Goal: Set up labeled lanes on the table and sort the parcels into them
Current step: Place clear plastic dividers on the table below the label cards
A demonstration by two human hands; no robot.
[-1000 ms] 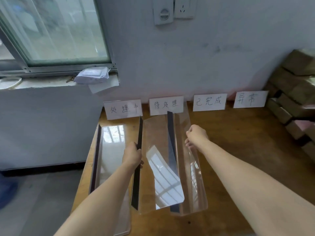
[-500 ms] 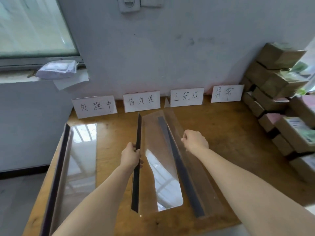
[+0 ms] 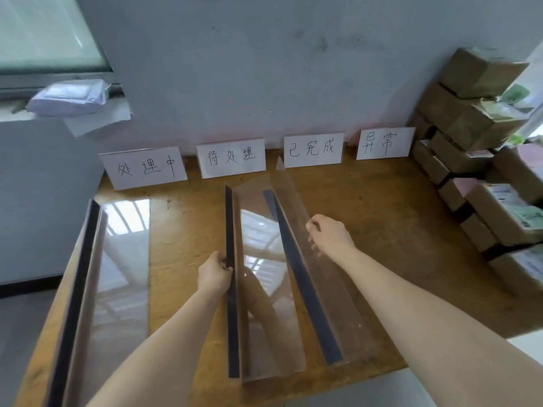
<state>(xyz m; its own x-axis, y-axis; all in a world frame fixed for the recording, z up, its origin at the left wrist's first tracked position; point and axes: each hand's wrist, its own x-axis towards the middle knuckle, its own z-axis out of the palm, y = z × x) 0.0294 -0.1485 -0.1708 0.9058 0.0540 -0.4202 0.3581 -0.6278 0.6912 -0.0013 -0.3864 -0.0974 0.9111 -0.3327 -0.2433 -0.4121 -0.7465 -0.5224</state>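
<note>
Left grip [image 3: 215,274] is pinching black upright edge of clear L-shaped acrylic divider [image 3: 260,333]; right grip [image 3: 330,237] is clasping second clear divider [image 3: 305,289]. Both are lying lengthwise on wooden desk [image 3: 382,230], just before white label cards [image 3: 230,158].

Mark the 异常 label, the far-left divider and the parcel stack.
异常 label [image 3: 385,143]: head view, card centre.
far-left divider [image 3: 126,259]: head view, clear base.
parcel stack [image 3: 476,71]: head view, top box.

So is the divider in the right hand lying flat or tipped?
Tipped: the right hand pinches the clear panel's raised edge; the divider leans with its black-strip side low on the table.
</note>
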